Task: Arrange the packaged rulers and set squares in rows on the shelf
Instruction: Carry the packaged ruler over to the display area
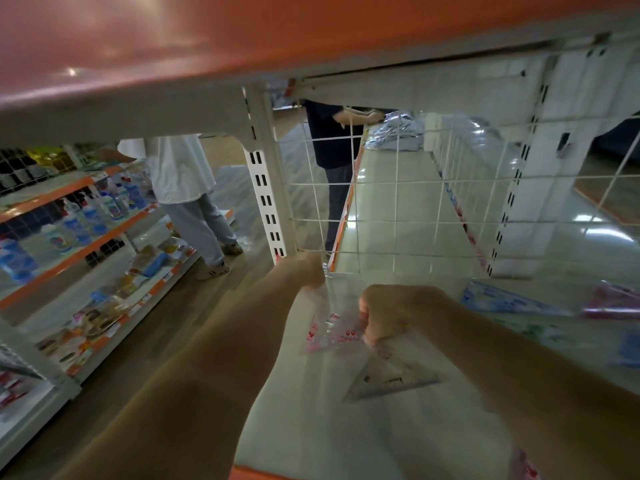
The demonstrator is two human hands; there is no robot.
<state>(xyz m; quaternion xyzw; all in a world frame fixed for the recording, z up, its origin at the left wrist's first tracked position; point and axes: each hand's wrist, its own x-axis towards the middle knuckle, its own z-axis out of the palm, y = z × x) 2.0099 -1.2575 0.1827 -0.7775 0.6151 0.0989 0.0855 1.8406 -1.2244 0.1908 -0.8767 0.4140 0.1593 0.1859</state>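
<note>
Pink-printed clear packet (329,327) pinched at both ends: far end by left grip (304,268), curled tight beside the wire mesh (381,202); near end by right grip (391,317), fisted on the film. Held low over the shelf (346,427). Judged likely to slip from the slick film, or to snag on mesh just beyond the left grip if pushed deeper. Counted one held packet, one set-square packet (391,379) lying just nearer than the right grip, one blue packet (502,299) and one pink packet (609,299) rightward; blurred others uncountable
</note>
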